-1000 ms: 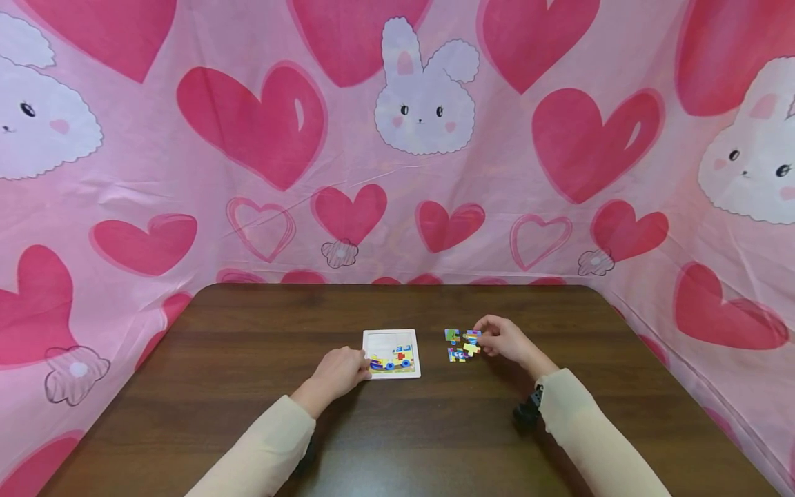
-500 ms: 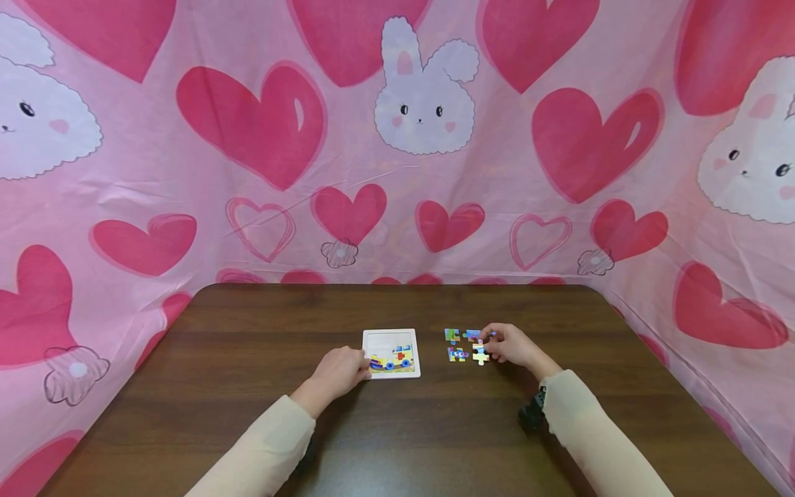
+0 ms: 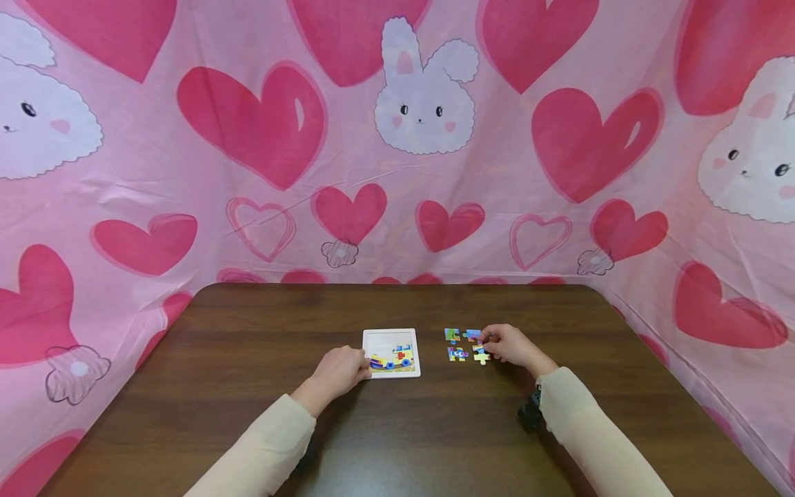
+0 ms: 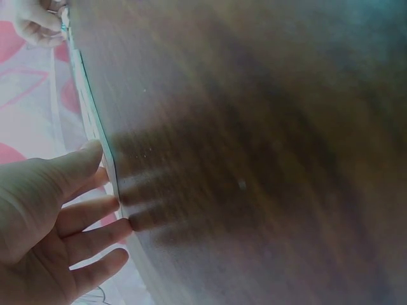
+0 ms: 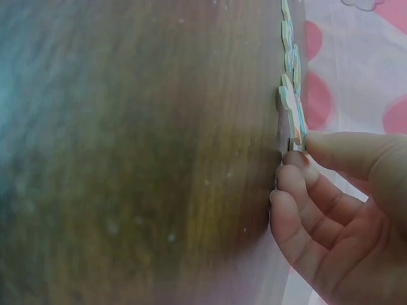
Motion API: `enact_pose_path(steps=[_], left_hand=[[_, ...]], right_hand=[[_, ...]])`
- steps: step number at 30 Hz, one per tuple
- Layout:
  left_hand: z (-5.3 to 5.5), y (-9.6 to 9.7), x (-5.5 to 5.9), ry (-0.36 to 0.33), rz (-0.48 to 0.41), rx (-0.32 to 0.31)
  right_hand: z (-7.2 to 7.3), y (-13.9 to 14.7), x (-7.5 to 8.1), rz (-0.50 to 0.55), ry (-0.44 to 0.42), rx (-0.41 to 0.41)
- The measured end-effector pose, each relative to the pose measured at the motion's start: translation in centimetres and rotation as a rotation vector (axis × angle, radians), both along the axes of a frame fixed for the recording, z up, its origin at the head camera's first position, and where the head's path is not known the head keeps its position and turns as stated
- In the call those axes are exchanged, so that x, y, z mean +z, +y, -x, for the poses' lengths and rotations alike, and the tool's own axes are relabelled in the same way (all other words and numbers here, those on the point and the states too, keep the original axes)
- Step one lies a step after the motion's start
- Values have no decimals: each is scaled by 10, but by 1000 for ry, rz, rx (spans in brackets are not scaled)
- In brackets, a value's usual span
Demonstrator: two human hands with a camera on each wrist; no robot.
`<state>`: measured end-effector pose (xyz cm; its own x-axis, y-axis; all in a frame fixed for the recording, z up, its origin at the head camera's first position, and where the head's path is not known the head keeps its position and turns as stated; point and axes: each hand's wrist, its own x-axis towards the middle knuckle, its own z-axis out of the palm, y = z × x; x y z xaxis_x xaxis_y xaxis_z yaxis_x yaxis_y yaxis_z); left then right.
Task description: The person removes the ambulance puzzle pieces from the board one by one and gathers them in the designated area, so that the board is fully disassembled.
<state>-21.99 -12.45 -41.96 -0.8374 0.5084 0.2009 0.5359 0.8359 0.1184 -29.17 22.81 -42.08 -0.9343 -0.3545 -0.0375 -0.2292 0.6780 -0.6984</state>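
A white-rimmed puzzle tray [image 3: 380, 344] lies on the table, its lower part filled with pieces that show a yellow vehicle. My left hand [image 3: 340, 369] holds the tray's left edge; in the left wrist view its thumb lies on the tray edge [image 4: 96, 114] and the fingertips touch the side. Right of the tray, my right hand [image 3: 511, 344] pinches a yellow puzzle piece [image 3: 481, 358] between thumb and forefinger, low over the table. Close by lie a green-and-blue piece [image 3: 452, 335], a blue-and-pink piece [image 3: 472, 335], partly behind the fingers, and a blue-and-purple piece [image 3: 457, 354].
The brown wooden table [image 3: 404, 428] stretches around the hands. A pink curtain [image 3: 397, 207] with hearts and rabbits hangs behind it and at both sides. A dark device [image 3: 531, 411] sits under the right wrist.
The right hand has shifted slightly right and the yellow piece has come away from the blue-and-pink one, turning and moving nearer to me. The left hand and tray have stayed still.
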Motion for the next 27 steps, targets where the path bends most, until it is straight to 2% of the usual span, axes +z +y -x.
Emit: enact_pose_path(steps=[7,19,27], left_hand=[[0,1,1,-21,-1,16],[0,1,2,-63,3,46],[-1,0,2,-36,-8,19]], right_hand=[[1,-2,0,-26,30,24],[1,-6,1,-73,-4,-11],[0,-5,3,-55,13,2]])
